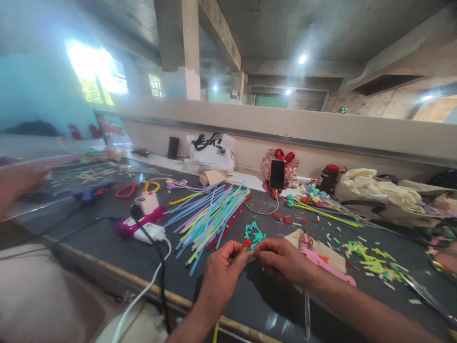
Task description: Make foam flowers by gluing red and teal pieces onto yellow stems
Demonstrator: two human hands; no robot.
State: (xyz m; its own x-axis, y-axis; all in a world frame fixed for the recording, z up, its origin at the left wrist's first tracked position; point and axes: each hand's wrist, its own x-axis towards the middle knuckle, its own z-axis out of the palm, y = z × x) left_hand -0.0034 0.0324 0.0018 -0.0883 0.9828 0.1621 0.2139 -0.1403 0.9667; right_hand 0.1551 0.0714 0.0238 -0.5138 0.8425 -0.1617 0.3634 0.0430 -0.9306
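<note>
We held both hands low over desk (107, 247), fingertips meeting. Left hand (223, 269) pinched shut on small red piece (247, 243) atop yellow stick (238, 254); right hand (282, 259) closed fingers against same piece. Heap of coloured straws (209, 214) lay just beyond, teal bits (254, 233) near, pink tool (321, 259) beside our right wrist. Nothing blocked our hands.

text: none legible | white bag (211, 153): black lettering, too blurred to read | phone (277, 174): screen dark
</note>
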